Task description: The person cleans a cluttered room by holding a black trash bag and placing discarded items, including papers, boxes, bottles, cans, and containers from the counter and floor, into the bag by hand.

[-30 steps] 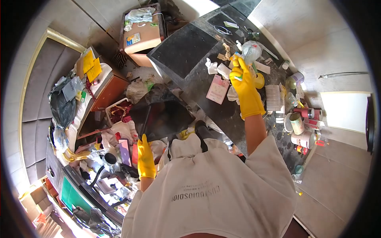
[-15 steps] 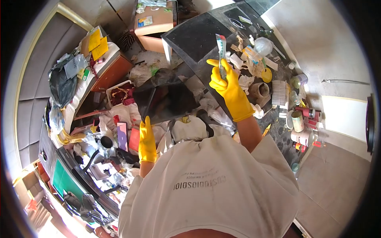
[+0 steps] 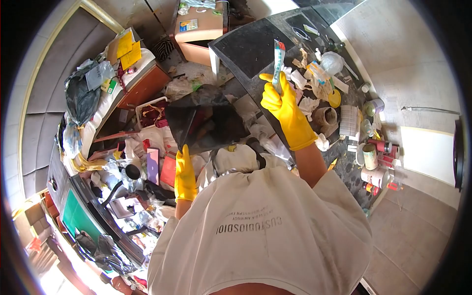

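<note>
My right hand (image 3: 284, 110), in a yellow rubber glove, is raised over the edge of the dark tabletop. Its fingers are closed around the lower end of a narrow, pale packet (image 3: 279, 56) with a red tip, which points upward. Lower and to the left, my left hand (image 3: 184, 174), also in a yellow glove, is at the near left edge of a black plastic bag (image 3: 211, 130). The thumb side lies against the bag's rim, and the bag spreads out in front of my body. The inside of the bag is too dark to make out.
Crumpled tissues (image 3: 309, 104), cans (image 3: 373, 106) and a clear plastic bag (image 3: 332, 63) clutter the dark table (image 3: 248, 46) on the right. Heaped litter covers the floor at left, beside a purple box (image 3: 153, 166). A brown cabinet (image 3: 199, 37) stands behind.
The view has shifted slightly, so the surroundings sit a little further right. My right hand still holds the packet up, now tilted a bit more to the right. My left hand stays at the bag.
</note>
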Tool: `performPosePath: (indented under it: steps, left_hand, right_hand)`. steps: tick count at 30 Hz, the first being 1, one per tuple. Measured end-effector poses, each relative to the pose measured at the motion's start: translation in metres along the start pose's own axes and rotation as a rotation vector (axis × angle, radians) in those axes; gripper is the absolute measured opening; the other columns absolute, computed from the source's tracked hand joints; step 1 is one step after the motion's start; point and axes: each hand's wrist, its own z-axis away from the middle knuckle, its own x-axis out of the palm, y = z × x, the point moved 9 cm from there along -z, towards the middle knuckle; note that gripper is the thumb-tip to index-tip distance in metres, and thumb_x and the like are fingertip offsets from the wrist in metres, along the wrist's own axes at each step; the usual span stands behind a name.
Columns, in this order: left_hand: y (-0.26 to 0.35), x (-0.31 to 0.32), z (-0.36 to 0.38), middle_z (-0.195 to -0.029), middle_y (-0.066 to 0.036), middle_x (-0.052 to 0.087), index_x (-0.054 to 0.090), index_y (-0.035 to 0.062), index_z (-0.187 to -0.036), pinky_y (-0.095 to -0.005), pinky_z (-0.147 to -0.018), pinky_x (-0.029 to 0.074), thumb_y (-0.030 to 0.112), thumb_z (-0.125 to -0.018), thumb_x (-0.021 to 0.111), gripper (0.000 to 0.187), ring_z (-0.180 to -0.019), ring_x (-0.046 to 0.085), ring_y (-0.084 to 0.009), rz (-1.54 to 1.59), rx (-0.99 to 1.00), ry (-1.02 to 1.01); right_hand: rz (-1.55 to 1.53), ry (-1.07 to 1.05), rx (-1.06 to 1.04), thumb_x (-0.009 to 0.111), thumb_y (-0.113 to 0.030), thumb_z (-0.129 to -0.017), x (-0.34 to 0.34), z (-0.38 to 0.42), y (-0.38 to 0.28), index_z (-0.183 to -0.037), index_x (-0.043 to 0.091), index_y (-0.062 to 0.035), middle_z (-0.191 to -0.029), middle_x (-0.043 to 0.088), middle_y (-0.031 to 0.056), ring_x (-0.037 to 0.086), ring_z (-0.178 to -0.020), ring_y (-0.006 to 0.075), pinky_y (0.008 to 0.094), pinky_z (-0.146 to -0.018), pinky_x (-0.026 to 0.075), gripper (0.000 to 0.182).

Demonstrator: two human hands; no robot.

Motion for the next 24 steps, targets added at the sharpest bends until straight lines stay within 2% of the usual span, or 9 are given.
performPosePath:
  steps: [4,7,10,13,19,22,24]
  left_hand:
    - [-0.003,0.004,-0.007,-0.144,-0.015,0.039,0.027,0.0129,-0.152,-0.0315,-0.111,0.035,-0.002,-0.095,0.043,0.061,-0.133,0.043,-0.0285,0.001,0.006,-0.001]
    - [-0.005,0.007,-0.012,-0.144,-0.015,0.039,0.027,0.0131,-0.152,-0.0316,-0.111,0.035,-0.002,-0.095,0.043,0.061,-0.133,0.043,-0.0286,0.003,0.011,-0.003]
    - [-0.006,0.009,-0.017,-0.144,-0.015,0.038,0.027,0.0133,-0.152,-0.0317,-0.111,0.035,-0.002,-0.095,0.043,0.061,-0.133,0.042,-0.0287,0.003,0.017,-0.005]
    - [-0.008,0.010,-0.019,-0.144,-0.016,0.038,0.026,0.0135,-0.152,-0.0319,-0.111,0.035,-0.002,-0.096,0.042,0.061,-0.133,0.042,-0.0288,0.006,0.022,-0.005]
    - [-0.010,0.013,-0.020,-0.144,-0.016,0.038,0.026,0.0138,-0.152,-0.0322,-0.111,0.034,-0.002,-0.096,0.042,0.061,-0.133,0.042,-0.0290,0.006,0.025,-0.005]
    - [-0.012,0.015,-0.021,-0.145,-0.016,0.038,0.026,0.0140,-0.152,-0.0323,-0.112,0.034,-0.001,-0.096,0.042,0.060,-0.133,0.042,-0.0292,0.006,0.022,-0.002]
    - [-0.013,0.015,-0.021,-0.145,-0.016,0.038,0.026,0.0141,-0.152,-0.0324,-0.112,0.034,-0.001,-0.096,0.041,0.060,-0.133,0.042,-0.0292,0.006,0.023,0.000]
  right_hand:
    - [-0.179,-0.059,0.055,0.041,-0.053,-0.100,-0.007,-0.005,0.000,-0.111,0.061,-0.0041,-0.053,0.033,-0.0034,0.027,-0.042,0.0077,0.0234,-0.043,0.025,0.054]
    - [-0.215,0.072,0.040,0.044,-0.051,-0.100,-0.013,-0.004,-0.002,-0.098,0.061,-0.0076,-0.055,0.035,-0.0030,0.029,-0.044,0.0087,0.0236,-0.042,0.026,0.047]
    - [-0.207,0.113,0.003,0.048,-0.049,-0.099,-0.011,-0.005,-0.007,-0.095,0.060,-0.0089,-0.059,0.038,-0.0025,0.032,-0.048,0.0092,0.0239,-0.044,0.028,0.042]
    - [-0.097,0.349,-0.096,0.057,-0.040,-0.097,-0.019,-0.002,-0.015,-0.088,0.057,-0.0084,-0.061,0.039,-0.0025,0.037,-0.055,0.0088,0.0226,-0.049,0.030,0.033]
    - [0.394,0.572,-0.311,0.062,-0.032,-0.096,-0.033,0.009,-0.039,-0.101,0.060,-0.0055,-0.076,0.059,0.0011,0.055,-0.066,0.0103,0.0249,-0.060,0.047,0.027]
    - [0.685,0.432,-0.388,0.065,-0.030,-0.095,-0.031,0.003,-0.050,-0.104,0.061,-0.0045,-0.088,0.067,0.0058,0.064,-0.071,0.0125,0.0259,-0.067,0.052,0.027]
    - [0.888,0.593,-0.321,0.065,-0.028,-0.095,-0.039,0.006,-0.052,-0.104,0.060,-0.0014,-0.089,0.068,0.0084,0.065,-0.071,0.0129,0.0255,-0.069,0.053,0.029]
